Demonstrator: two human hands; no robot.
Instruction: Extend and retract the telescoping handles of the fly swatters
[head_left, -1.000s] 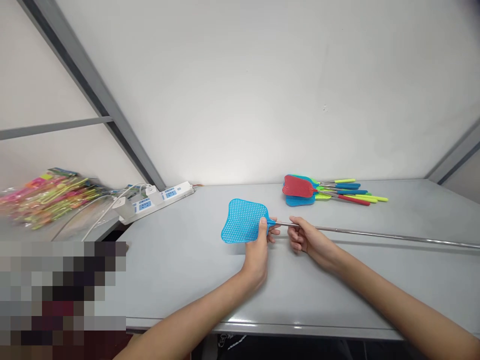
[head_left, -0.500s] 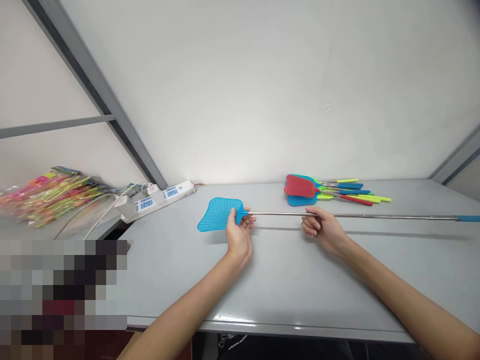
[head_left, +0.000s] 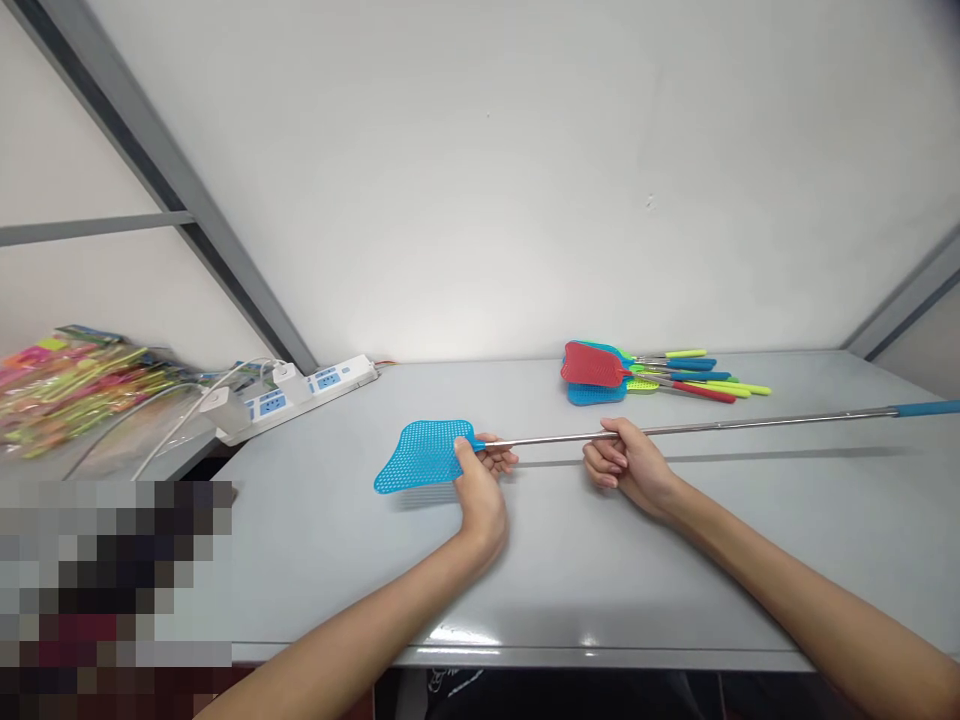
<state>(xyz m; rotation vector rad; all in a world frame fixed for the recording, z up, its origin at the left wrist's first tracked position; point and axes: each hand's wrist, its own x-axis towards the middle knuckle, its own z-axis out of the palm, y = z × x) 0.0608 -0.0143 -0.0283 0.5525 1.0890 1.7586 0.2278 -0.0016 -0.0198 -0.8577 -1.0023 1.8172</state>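
Observation:
A blue fly swatter [head_left: 426,453] with a long, extended metal rod is held level above the table, its mesh head to the left and its blue grip at the right edge of the view. My left hand [head_left: 482,490] pinches it where head meets rod, thumb on top and fingers beneath. Further along, my right hand [head_left: 626,463] is closed on the rod between thumb and index finger, the other fingers curled. Behind the rod lies a pile of fly swatters [head_left: 596,365] with red, blue and yellow-green heads and short handles.
On the left stands a white power strip [head_left: 300,397] with plugged-in adapters and white cables. Beyond it, plastic-wrapped colourful items [head_left: 90,390] lie heaped. The grey table [head_left: 555,580] meets a white wall [head_left: 480,200] at the back. The lower left corner is pixelated.
The swatter has tilted: its head is lower and nearer me, its handle end higher. My left hand has turned and moved down slightly. The whole view has shifted a little.

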